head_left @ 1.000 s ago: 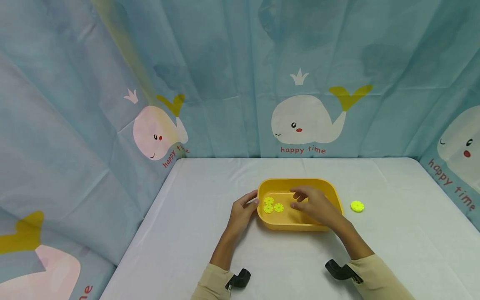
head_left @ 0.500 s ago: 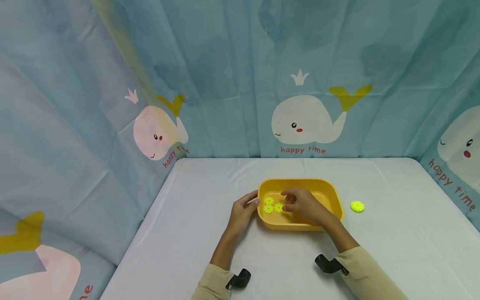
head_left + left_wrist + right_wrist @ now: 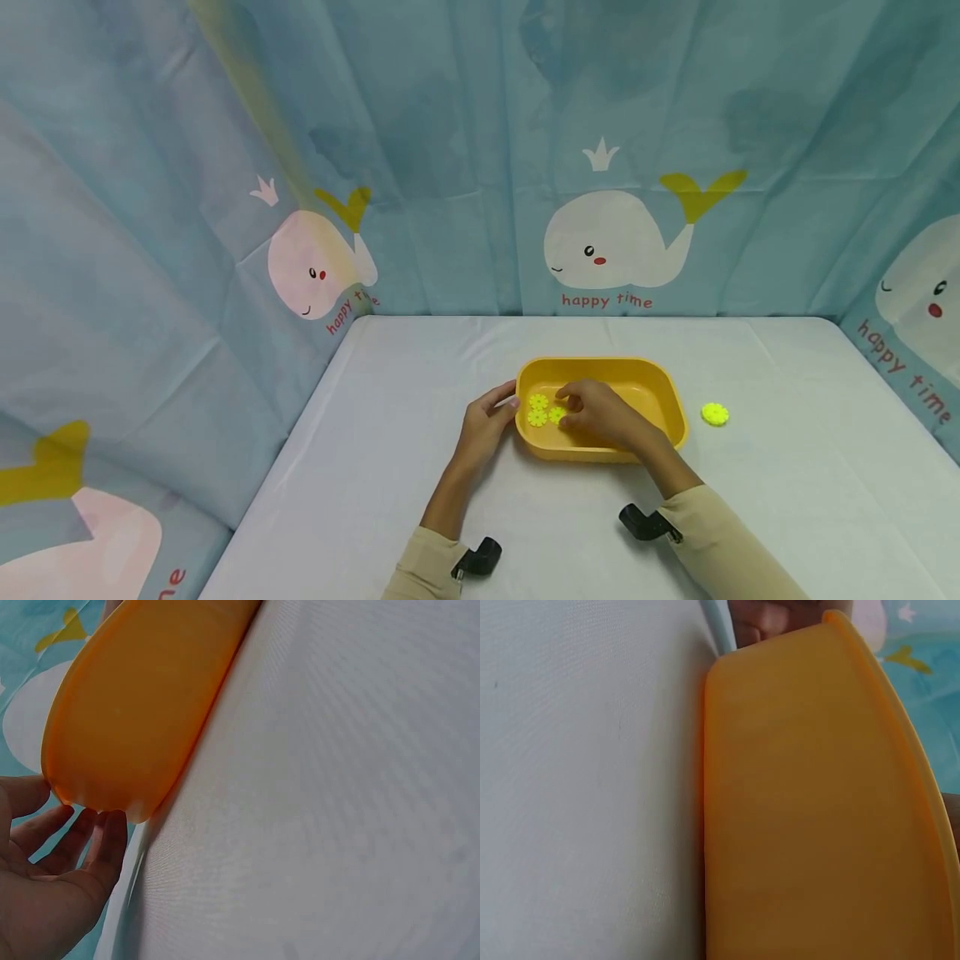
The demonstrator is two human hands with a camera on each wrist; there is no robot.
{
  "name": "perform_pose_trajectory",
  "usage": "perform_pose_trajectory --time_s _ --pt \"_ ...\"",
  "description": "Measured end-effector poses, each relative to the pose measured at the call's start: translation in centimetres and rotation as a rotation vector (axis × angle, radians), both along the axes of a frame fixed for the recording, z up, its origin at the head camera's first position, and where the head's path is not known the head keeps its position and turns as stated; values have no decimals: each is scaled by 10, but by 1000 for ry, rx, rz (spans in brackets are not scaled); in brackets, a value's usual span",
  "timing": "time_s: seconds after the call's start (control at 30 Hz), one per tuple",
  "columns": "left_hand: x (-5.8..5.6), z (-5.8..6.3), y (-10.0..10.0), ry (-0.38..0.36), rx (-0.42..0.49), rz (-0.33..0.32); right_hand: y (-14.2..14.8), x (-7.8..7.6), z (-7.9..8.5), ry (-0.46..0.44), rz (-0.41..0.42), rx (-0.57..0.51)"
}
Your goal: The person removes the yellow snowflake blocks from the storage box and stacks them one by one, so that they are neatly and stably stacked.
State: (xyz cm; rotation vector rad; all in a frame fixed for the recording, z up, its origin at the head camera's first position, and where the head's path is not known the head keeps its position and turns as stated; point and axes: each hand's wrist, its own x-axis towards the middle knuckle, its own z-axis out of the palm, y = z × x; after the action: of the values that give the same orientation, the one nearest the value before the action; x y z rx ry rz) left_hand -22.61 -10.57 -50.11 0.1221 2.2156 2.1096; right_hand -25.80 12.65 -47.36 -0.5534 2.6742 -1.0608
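The yellow plastic tray (image 3: pixel 652 400) rests on the white-covered table. At its left end, the fingertips of my left hand (image 3: pixel 483 425) touch the outer wall, as the left wrist view also shows. Three small neon-yellow flower-shaped discs lie inside at the left: a back one (image 3: pixel 537 402), a front one (image 3: pixel 537 417) and a right one (image 3: pixel 555 414). My right hand (image 3: pixel 600 412) is over the tray, thumb and forefinger apart, thumb tip right at the right disc and partly covering it. In the right wrist view, the tray wall (image 3: pixel 810 787) hides most of this hand.
Another neon-yellow piece (image 3: pixel 715 414), looking like a small stack of such discs, lies on the table right of the tray. A blue curtain (image 3: pixel 465 167) with printed whales hangs behind and left of the table. Black wrist cameras sit at both sleeves.
My right hand has moved left and down inside the tray, up to the right disc. The left hand, the tray and the discs have stayed in place.
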Motion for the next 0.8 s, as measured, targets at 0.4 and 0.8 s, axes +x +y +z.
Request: perform_pose_trajectory --time_s 0.4,0.8 --pt "1 0 1 -7 -26 19 -5 -1 0 56 43 74" --pt "-1 -1 0 -14 -21 22 -8 -1 2 65 56 99"
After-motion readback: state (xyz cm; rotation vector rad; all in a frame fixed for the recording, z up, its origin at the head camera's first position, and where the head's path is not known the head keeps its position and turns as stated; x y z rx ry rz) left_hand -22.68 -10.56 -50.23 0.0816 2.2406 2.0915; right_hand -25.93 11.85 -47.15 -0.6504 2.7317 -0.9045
